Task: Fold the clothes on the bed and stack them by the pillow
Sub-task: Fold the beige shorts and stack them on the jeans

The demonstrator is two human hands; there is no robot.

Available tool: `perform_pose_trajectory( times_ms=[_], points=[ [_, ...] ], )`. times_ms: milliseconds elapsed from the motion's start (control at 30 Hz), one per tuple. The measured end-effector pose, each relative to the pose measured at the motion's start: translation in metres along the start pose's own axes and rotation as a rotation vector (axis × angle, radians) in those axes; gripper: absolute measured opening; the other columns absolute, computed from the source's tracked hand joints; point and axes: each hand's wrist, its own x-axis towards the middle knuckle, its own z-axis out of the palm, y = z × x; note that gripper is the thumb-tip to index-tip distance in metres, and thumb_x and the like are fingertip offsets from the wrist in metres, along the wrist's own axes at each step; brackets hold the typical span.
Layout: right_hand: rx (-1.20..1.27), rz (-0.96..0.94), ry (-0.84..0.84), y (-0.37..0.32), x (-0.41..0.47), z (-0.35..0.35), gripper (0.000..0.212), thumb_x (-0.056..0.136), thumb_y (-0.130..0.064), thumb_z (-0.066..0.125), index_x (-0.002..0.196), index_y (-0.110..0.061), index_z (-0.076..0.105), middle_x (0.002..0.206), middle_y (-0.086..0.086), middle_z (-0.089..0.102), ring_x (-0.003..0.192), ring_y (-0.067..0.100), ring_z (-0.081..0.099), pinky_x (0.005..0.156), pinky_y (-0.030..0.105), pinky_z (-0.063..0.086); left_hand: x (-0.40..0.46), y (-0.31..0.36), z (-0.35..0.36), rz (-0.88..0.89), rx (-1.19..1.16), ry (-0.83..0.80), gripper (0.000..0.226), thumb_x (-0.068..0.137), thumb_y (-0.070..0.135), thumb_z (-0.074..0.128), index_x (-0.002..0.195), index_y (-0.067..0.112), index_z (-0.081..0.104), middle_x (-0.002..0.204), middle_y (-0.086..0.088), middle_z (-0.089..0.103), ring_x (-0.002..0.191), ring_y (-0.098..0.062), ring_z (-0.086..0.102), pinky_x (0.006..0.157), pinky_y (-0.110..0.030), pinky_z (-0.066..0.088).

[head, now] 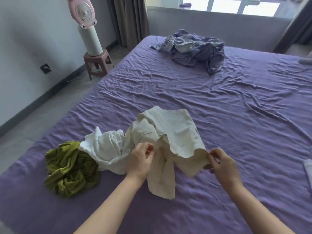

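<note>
Both hands pinch the cream garment [168, 132]: the left hand [141, 159] at its middle edge, the right hand [221, 163] at a corner, part-lifted off the bed [219, 102]. It looks like the first fold; next, spread it flat. A white garment [104, 147] and a green garment [70, 168] wait just left.

Soft window [228, 5] daylight, wide-angle warp
</note>
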Motion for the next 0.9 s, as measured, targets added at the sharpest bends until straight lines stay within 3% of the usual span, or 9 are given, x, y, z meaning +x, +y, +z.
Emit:
perform_pose_trajectory(
  times_ms=[167, 267, 333, 400, 533, 667, 800, 833, 900],
  points=[
    [0.165, -0.102, 0.109, -0.05, -0.019, -0.081, 0.018, 0.093, -0.008, 0.05, 0.079, -0.017, 0.046, 0.072, 0.004, 0.064, 0.053, 0.008, 0.067, 0.044, 0.021, 0.052, -0.008, 0.082, -0.039, 0.167, 0.187, 0.162, 0.018, 0.097, 0.024, 0.044, 0.1, 0.008, 0.049, 0.102, -0.005, 0.052, 0.086, -0.027, 0.055, 0.064, -0.033, 0.035],
    [0.313, -0.137, 0.164, -0.075, -0.041, -0.142, 0.015, 0.093, -0.009, 0.051, 0.079, -0.012, 0.044, 0.084, 0.006, 0.066, 0.057, 0.02, 0.07, 0.046, 0.028, 0.055, -0.025, 0.133, -0.071, 0.243, 0.385, 0.236, 0.014, 0.095, 0.019, 0.045, 0.099, 0.006, 0.047, 0.1, -0.008, 0.051, 0.068, -0.033, 0.058, 0.052, -0.035, 0.038],
    [0.369, -0.165, 0.198, -0.09, -0.059, -0.185, 0.015, 0.09, -0.009, 0.053, 0.078, -0.013, 0.045, 0.089, 0.013, 0.068, 0.065, 0.029, 0.071, 0.053, 0.039, 0.058, -0.04, 0.167, -0.09, 0.326, 0.479, 0.302, 0.013, 0.093, 0.015, 0.053, 0.093, 0.002, 0.052, 0.086, -0.012, 0.057, 0.051, -0.032, 0.059, 0.043, -0.034, 0.042],
    [0.425, -0.2, 0.21, -0.103, -0.08, -0.227, 0.018, 0.089, -0.004, 0.053, 0.076, -0.012, 0.046, 0.082, 0.017, 0.067, 0.061, 0.032, 0.07, 0.05, 0.037, 0.057, -0.057, 0.201, -0.107, 0.359, 0.511, 0.326, 0.017, 0.096, 0.019, 0.05, 0.093, 0.003, 0.053, 0.074, -0.011, 0.061, 0.05, -0.031, 0.06, 0.044, -0.035, 0.046],
    [0.478, -0.264, 0.169, -0.124, -0.13, -0.305, 0.02, 0.09, 0.004, 0.047, 0.076, -0.01, 0.043, 0.049, 0.012, 0.063, 0.048, 0.034, 0.066, 0.041, 0.032, 0.053, -0.089, 0.26, -0.128, 0.331, 0.337, 0.181, 0.024, 0.101, 0.033, 0.031, 0.1, 0.012, 0.042, 0.074, -0.006, 0.066, 0.066, -0.028, 0.065, 0.058, -0.035, 0.046],
    [0.528, -0.282, 0.11, -0.13, -0.185, -0.367, 0.021, 0.09, 0.009, 0.039, 0.076, -0.008, 0.039, 0.047, 0.011, 0.061, 0.049, 0.031, 0.067, 0.044, 0.032, 0.055, -0.135, 0.315, -0.136, 0.314, 0.004, 0.018, 0.018, 0.1, 0.025, 0.039, 0.098, 0.008, 0.044, 0.071, -0.006, 0.062, 0.062, -0.021, 0.065, 0.047, -0.022, 0.045],
    [0.446, -0.309, 0.091, -0.124, -0.23, -0.41, 0.018, 0.09, 0.01, 0.045, 0.08, -0.004, 0.039, 0.059, 0.01, 0.06, 0.051, 0.015, 0.067, 0.049, 0.025, 0.056, -0.175, 0.358, -0.138, 0.333, 0.009, -0.119, 0.016, 0.095, 0.015, 0.051, 0.106, 0.005, 0.046, 0.088, -0.014, 0.063, 0.077, -0.029, 0.064, 0.066, -0.033, 0.051],
    [0.399, -0.318, 0.109, -0.119, -0.24, -0.422, 0.016, 0.088, 0.01, 0.051, 0.086, -0.002, 0.041, 0.068, 0.011, 0.058, 0.053, 0.011, 0.067, 0.049, 0.021, 0.055, -0.186, 0.368, -0.138, 0.325, 0.011, -0.176, 0.019, 0.09, 0.011, 0.056, 0.105, 0.006, 0.045, 0.09, -0.014, 0.062, 0.077, -0.026, 0.064, 0.065, -0.034, 0.053],
    [0.313, -0.314, 0.137, -0.109, -0.257, -0.442, 0.034, 0.081, 0.01, 0.062, 0.105, -0.004, 0.042, 0.083, 0.012, 0.056, 0.069, 0.015, 0.065, 0.057, 0.021, 0.055, -0.204, 0.386, -0.137, 0.34, 0.084, -0.249, 0.029, 0.079, 0.005, 0.06, 0.102, 0.009, 0.044, 0.091, -0.008, 0.056, 0.081, -0.022, 0.059, 0.062, -0.029, 0.049]
  ],
)
